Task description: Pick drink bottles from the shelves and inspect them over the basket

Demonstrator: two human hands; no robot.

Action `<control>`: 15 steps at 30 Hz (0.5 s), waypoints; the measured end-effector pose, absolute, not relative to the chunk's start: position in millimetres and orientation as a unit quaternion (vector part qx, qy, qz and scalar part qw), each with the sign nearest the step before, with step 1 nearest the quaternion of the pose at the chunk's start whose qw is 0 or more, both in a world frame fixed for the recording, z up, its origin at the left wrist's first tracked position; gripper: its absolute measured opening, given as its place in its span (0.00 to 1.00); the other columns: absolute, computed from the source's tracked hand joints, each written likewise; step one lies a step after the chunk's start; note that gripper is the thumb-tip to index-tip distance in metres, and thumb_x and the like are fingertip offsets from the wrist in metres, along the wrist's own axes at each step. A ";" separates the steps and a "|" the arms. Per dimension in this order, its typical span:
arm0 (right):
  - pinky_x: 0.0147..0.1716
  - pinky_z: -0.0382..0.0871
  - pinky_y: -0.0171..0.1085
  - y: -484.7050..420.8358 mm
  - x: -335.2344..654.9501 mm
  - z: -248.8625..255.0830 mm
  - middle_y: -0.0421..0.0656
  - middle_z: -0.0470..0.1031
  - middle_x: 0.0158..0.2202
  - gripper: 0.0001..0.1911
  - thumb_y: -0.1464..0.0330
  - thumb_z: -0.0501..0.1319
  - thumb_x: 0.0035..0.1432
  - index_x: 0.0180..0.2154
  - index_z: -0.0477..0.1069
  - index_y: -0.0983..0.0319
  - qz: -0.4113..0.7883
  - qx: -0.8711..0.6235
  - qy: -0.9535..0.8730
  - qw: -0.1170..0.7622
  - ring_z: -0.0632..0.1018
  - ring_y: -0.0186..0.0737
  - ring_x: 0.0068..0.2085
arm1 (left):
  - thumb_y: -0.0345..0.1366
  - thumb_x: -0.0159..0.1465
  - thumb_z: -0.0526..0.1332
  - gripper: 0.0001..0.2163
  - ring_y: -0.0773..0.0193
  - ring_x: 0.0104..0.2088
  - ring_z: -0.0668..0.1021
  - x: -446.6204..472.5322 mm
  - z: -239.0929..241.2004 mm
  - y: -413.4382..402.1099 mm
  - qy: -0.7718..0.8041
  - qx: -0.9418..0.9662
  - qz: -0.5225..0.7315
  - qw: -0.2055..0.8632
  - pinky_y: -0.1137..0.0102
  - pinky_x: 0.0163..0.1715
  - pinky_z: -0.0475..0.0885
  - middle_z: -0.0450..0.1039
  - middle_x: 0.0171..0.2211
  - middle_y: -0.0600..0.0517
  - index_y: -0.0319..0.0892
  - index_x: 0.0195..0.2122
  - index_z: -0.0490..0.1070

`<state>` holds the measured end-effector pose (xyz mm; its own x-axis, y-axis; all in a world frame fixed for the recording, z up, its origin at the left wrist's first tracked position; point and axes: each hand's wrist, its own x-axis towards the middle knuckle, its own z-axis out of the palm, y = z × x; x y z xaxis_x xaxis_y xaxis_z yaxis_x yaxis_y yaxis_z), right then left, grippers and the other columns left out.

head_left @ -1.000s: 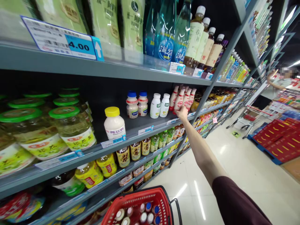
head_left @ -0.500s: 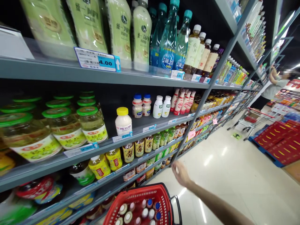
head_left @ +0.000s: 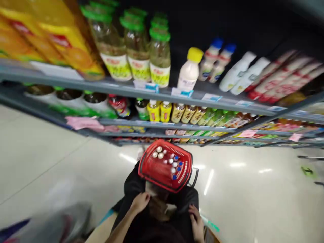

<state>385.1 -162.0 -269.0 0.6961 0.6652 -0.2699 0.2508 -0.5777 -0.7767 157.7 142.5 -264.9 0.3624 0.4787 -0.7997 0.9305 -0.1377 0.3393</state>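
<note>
- Left hand (head_left: 140,201): fingers curl inward at the left thigh of the dark trousers (head_left: 188,195), seemingly for support; whether it grips cloth cannot be told.
- Right hand (head_left: 196,221): partly open on the right thigh, nothing visible held.
- Red perforated plastic basket (head_left: 151,166): just beyond both hands, apparently for easy reach; black handle (head_left: 195,179) lies outside its right end, leaving the top accessible.
- White- and blue-capped bottles (head_left: 173,170): inside, caps up, likely steadied by close grouping.

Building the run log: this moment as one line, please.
left hand: at left leg; right hand: at right leg; red basket: ahead of both hands, holding capped bottles; yellow-capped bottle: on shelf
</note>
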 end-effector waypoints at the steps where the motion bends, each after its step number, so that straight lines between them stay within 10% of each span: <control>1: 0.61 0.68 0.62 -170.4 383.8 -271.1 0.49 0.83 0.49 0.21 0.51 0.57 0.60 0.34 0.83 0.56 0.299 -0.844 -0.255 0.364 0.78 0.61 0.58 | 0.41 0.70 0.63 0.12 0.57 0.48 0.80 149.3 -269.9 128.6 0.505 0.694 -0.274 0.434 0.59 0.49 0.77 0.77 0.49 0.47 0.42 0.50 0.74; 15: 0.66 0.59 0.60 -137.6 390.3 -253.7 0.46 0.67 0.68 0.21 0.60 0.56 0.67 0.56 0.76 0.58 0.283 -0.876 -0.378 0.096 0.59 0.58 0.72 | 0.31 0.67 0.60 0.09 0.59 0.44 0.82 188.7 -352.0 101.1 0.420 0.708 -0.288 0.489 0.65 0.48 0.72 0.82 0.41 0.48 0.44 0.44 0.78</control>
